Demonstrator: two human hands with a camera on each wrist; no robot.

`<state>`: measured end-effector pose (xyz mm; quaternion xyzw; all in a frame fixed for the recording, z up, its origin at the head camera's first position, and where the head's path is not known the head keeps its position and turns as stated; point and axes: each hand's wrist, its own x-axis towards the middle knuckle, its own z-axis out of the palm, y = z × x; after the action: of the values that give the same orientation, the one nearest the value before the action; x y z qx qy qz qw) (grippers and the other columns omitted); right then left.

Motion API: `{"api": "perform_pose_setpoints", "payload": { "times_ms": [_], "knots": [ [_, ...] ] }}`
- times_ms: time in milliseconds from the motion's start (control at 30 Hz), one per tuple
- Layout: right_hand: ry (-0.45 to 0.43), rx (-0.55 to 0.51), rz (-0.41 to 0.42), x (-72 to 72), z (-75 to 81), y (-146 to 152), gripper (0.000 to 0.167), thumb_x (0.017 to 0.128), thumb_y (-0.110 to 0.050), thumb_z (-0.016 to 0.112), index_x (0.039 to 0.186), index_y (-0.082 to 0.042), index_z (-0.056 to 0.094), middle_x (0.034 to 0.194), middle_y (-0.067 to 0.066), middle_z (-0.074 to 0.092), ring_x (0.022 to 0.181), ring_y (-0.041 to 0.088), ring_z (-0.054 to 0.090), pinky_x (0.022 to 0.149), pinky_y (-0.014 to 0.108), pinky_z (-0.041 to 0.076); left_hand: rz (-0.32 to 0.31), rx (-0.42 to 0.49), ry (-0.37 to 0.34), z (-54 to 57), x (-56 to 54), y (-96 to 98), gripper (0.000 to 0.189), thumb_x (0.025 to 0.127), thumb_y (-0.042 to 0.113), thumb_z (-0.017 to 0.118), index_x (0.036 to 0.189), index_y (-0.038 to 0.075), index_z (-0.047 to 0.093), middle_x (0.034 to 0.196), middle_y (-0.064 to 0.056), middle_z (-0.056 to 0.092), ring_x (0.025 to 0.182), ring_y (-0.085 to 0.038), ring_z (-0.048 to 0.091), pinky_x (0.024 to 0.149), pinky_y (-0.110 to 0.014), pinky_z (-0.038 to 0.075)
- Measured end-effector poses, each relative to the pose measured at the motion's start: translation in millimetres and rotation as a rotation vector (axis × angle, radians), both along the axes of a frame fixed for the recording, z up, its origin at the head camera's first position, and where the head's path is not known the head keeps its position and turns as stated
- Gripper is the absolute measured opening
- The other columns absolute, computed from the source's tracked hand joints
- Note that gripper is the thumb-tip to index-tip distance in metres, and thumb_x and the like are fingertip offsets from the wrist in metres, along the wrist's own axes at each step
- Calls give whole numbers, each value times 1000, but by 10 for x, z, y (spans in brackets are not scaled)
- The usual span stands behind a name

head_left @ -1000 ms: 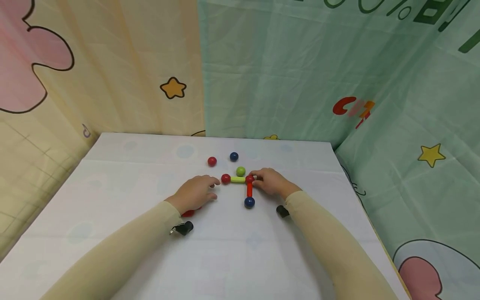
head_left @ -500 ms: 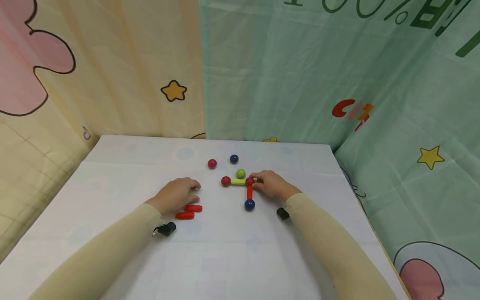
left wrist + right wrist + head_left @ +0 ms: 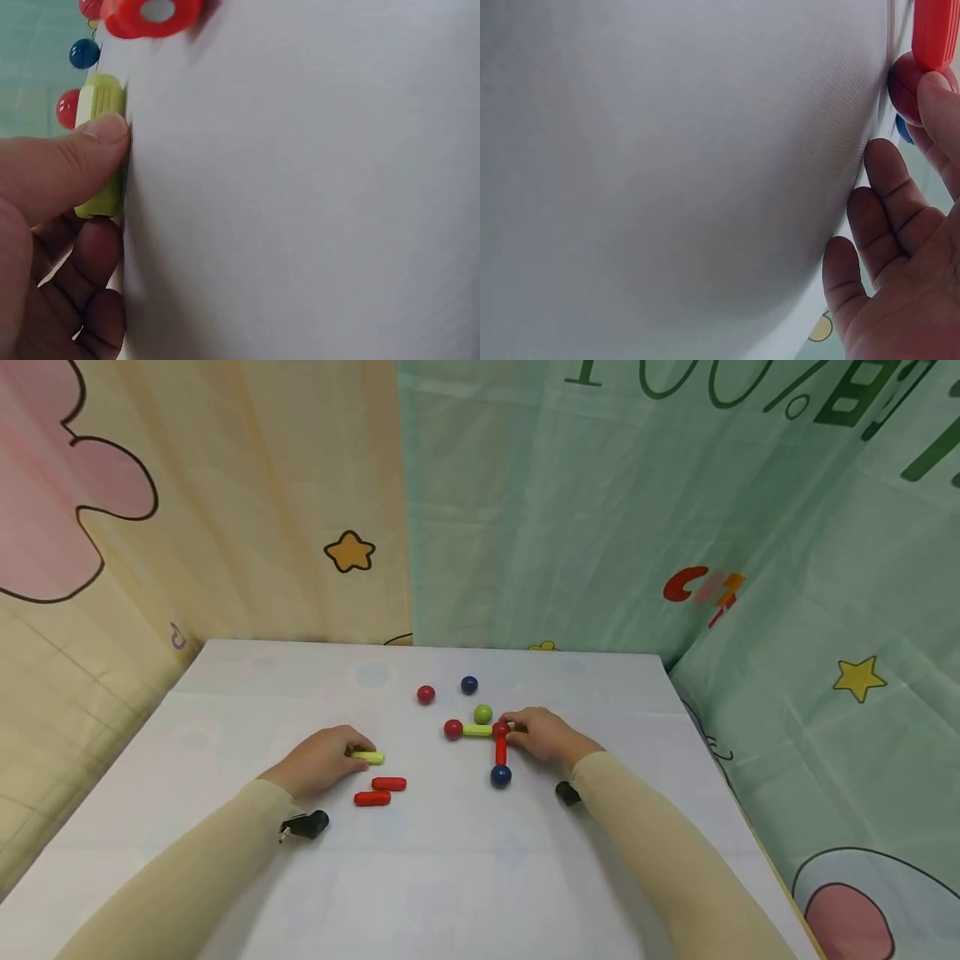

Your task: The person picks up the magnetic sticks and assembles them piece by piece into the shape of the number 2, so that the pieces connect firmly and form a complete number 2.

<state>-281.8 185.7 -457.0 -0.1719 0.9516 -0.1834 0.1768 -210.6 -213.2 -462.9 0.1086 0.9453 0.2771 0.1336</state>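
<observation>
Left hand (image 3: pixel 318 762) pinches loose green rod (image 3: pixel 373 758); right hand (image 3: pixel 550 735) pinches corner red ball (image 3: pixel 499 729), apparently steadying the red rod (image 3: pixel 501 752) at its six o'clock.

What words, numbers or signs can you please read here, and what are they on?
"100%", apparently, top cut off, on the green curtain.
Green marks beside it: cut off, unreadable.
Coloured marks lower down: perhaps a "C", the rest unclear.
Small mark, yellow curtain: cannot tell.
Rods and balls: no text visible.
</observation>
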Motion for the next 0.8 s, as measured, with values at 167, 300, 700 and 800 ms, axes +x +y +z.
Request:
{"api": "perform_pose_setpoints", "payload": {
  "times_ms": [167, 300, 700, 800],
  "knots": [
    [1, -4, -2, 17, 11, -2, 36, 105, -29, 67, 140, -31, 66, 102, 3, 65, 95, 22, 57, 90, 38, 52, 63, 54, -74, -7, -21, -26, 24, 95, 23, 79, 119, 19, 79, 118, -3, 69, 110, -26, 59, 96, -44, 52],
    [8, 2, -5, 26, 5, 0, 37, 105, -29, 67, 142, -31, 66, 103, 2, 65, 97, 21, 57, 93, 39, 52, 80, 62, -107, -9, -51, -25, 24, 94, 21, 80, 117, 18, 80, 120, -5, 70, 111, -27, 58, 97, -45, 51],
    [28, 17, 6, 45, -17, 7, 35, 105, -29, 66, 140, -32, 66, 103, 1, 67, 98, 21, 58, 97, 42, 53, 88, 58, -109, -20, -47, -18, 21, 94, 20, 79, 115, 18, 80, 119, -6, 69, 110, -28, 57, 97, -46, 50],
    [35, 16, 9, 44, -11, 7, 35, 105, -29, 67, 140, -32, 66, 103, 0, 67, 97, 20, 58, 98, 42, 53, 100, 50, -108, -25, -50, -8, 21, 94, 21, 80, 115, 19, 80, 117, -5, 69, 108, -27, 57, 96, -45, 50]
  ]
}}
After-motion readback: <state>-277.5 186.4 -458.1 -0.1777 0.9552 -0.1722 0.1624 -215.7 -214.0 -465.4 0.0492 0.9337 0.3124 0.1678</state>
